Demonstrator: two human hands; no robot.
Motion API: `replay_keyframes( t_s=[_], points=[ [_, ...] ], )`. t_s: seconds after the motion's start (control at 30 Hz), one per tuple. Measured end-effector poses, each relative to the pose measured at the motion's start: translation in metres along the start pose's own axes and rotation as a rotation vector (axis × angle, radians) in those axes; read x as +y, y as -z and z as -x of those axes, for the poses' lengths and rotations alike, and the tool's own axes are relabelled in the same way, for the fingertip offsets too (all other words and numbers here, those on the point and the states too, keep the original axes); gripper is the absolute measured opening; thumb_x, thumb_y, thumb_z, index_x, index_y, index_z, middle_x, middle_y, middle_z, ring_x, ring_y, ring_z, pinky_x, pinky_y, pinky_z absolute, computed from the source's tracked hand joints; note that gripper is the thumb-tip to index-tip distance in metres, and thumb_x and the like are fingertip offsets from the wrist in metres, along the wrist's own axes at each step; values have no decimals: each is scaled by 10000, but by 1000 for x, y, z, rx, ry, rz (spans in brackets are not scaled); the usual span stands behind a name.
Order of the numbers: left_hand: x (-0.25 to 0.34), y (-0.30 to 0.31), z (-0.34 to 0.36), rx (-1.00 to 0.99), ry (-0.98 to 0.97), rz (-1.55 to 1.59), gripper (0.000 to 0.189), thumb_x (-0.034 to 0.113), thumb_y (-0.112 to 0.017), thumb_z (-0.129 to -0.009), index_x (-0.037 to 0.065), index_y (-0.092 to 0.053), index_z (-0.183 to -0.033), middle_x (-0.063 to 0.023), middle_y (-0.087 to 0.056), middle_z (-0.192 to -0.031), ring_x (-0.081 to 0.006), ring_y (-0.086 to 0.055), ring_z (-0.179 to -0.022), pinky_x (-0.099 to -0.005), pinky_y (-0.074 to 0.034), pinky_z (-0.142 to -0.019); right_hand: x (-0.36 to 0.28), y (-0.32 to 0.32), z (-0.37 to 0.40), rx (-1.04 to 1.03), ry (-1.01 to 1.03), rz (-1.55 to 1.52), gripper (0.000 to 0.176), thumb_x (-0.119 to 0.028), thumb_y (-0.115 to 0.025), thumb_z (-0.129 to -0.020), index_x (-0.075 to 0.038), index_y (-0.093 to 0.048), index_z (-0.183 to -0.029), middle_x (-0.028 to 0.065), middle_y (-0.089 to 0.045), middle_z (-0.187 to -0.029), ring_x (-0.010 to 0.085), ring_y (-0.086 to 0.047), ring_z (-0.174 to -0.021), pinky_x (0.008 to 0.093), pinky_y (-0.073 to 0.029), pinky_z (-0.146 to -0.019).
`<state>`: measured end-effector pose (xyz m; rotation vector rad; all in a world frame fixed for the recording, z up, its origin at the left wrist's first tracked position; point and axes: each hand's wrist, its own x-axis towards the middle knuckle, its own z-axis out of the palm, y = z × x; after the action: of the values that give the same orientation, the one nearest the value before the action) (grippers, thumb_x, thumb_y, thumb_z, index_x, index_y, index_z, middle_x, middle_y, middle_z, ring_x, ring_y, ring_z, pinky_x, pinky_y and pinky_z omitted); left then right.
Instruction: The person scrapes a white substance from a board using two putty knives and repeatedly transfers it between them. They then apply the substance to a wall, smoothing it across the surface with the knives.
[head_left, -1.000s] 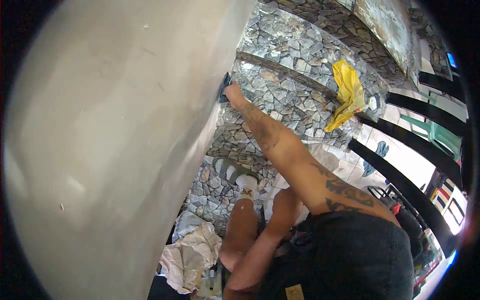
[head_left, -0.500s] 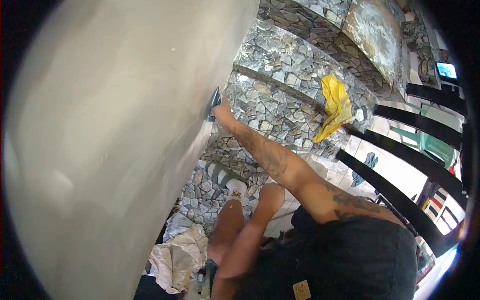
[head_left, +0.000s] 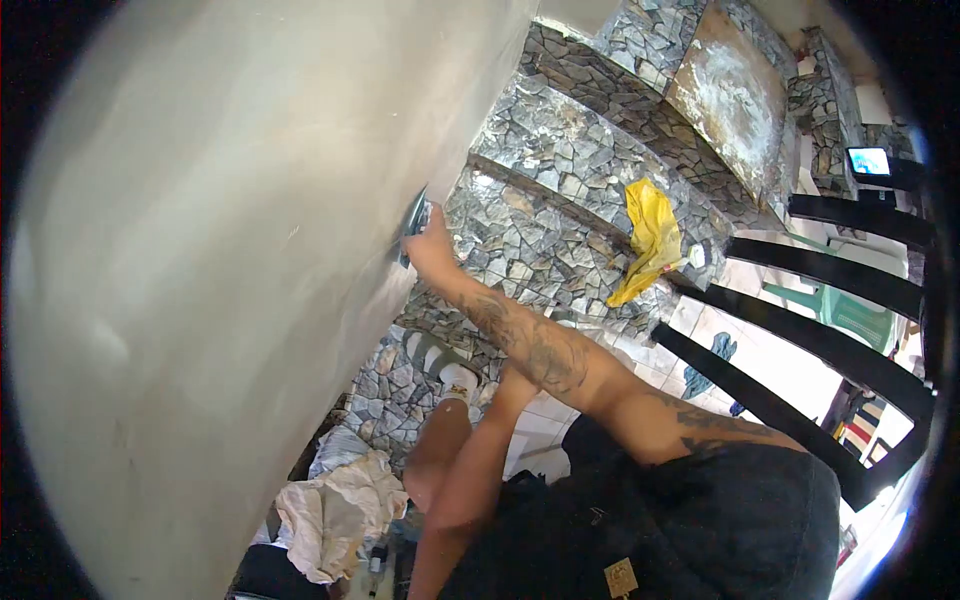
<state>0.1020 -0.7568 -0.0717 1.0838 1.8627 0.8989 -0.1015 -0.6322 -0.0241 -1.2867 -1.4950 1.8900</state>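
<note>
My right hand (head_left: 432,250) reaches out on a tattooed arm and is closed on a small dark putty knife (head_left: 411,222). The blade lies flat against the smooth grey wall (head_left: 230,250), near the wall's edge beside the stone-clad steps (head_left: 560,170). My left forearm (head_left: 465,480) hangs down past my bent leg toward the bottom edge; its hand is out of view. My foot, in a white sock and grey shoe (head_left: 445,362), rests on a lower step.
A yellow cloth (head_left: 648,240) is draped on a step. Crumpled whitish sheets (head_left: 335,510) lie at the foot of the wall. Black railing bars (head_left: 780,400) run at the right, with a green plastic chair (head_left: 850,305) behind them.
My right hand has slid the putty knife down and leftward along the wall's edge. The view has shifted, showing more of the upper steps.
</note>
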Motion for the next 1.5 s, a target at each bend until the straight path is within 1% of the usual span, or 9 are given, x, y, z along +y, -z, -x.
replay_keyframes(
  t_s=[0.17, 0.43, 0.5, 0.57, 0.67, 0.77, 1.1, 1.33, 1.5],
  points=[
    [-8, 4, -4, -40, 9, -59, 539, 278, -585, -788, 24, -419, -1234, -175, -445, -1255, -283, -419, -1166, -354, -379, -932, -34, -1, 26, -52, -88, 42, 599, -35, -549, -632, 28, -341, -1191, 191, -479, -1038, 292, -516, -952, 359, -425, -816],
    [15, 49, -44, -374, 254, -132, 571, 259, -603, -782, 1, -390, -1245, -189, -454, -1235, -292, -420, -1159, -357, -372, -940, -137, 55, 103, -234, -219, -640, 605, 110, -508, -612, -3, -389, -1194, 96, -543, -766, 170, -525, -642, 284, -450, -622],
    [23, 76, -41, -384, 309, -6, 580, 254, -607, -781, -5, -383, -1248, -192, -457, -1230, -295, -421, -1157, -358, -370, -942, -188, 113, 129, -374, -90, -447, 357, 98, -547, -608, 48, -525, -961, 119, -587, -706, 182, -562, -622, 299, -465, -593],
    [43, 104, -33, -278, 383, 202, 588, 249, -612, -779, -10, -375, -1251, -196, -459, -1225, -297, -421, -1155, -358, -369, -943, -246, 174, 150, -392, -275, -586, 244, 86, -570, -622, 58, -577, -864, 128, -609, -718, 193, -589, -645, 309, -475, -613],
    [201, 168, 0, 380, 604, 557, 488, 165, -628, -775, -46, -429, -1167, -182, -538, -1095, -283, -502, -1046, -380, -403, -907, -292, 278, 158, -429, 141, -108, 368, 91, -554, -665, 12, -533, -1023, 112, -609, -851, 192, -596, -755, 308, -474, -716],
    [244, 160, -1, 619, 211, 1388, 312, 68, -607, -778, -24, -485, -1050, -111, -582, -985, -213, -575, -897, -356, -468, -819, -335, 322, 176, -464, 215, -346, 543, 109, -533, -723, -65, -436, -1229, 83, -563, -1036, 174, -552, -908, 289, -438, -800],
    [378, 138, -39, 738, -9, 1605, 235, -7, -533, -807, 13, -489, -1037, -100, -575, -957, -203, -587, -842, -356, -495, -757, -331, 361, 191, -594, 964, 291, 562, 130, -555, -649, -122, -438, -1138, 146, -433, -1159, 287, -427, -1085, 375, -379, -873],
    [371, 129, -24, 680, 79, 1619, 267, 43, -589, -790, 14, -501, -1040, -63, -574, -905, -152, -562, -797, -305, -468, -723, -275, 370, 176, -546, 944, 480, 591, 170, -431, -568, -65, -491, -1106, 191, -443, -1089, 338, -451, -1037, 390, -362, -899],
    [317, 144, 13, 646, 157, 1520, 297, 57, -612, -783, 6, -508, -1056, -66, -581, -920, -127, -557, -827, -284, -471, -713, -79, 401, 123, -755, 606, 742, 695, 110, -489, -620, -45, -347, -1282, 186, -430, -1214, 312, -398, -1157, 354, -290, -987]
  ],
)
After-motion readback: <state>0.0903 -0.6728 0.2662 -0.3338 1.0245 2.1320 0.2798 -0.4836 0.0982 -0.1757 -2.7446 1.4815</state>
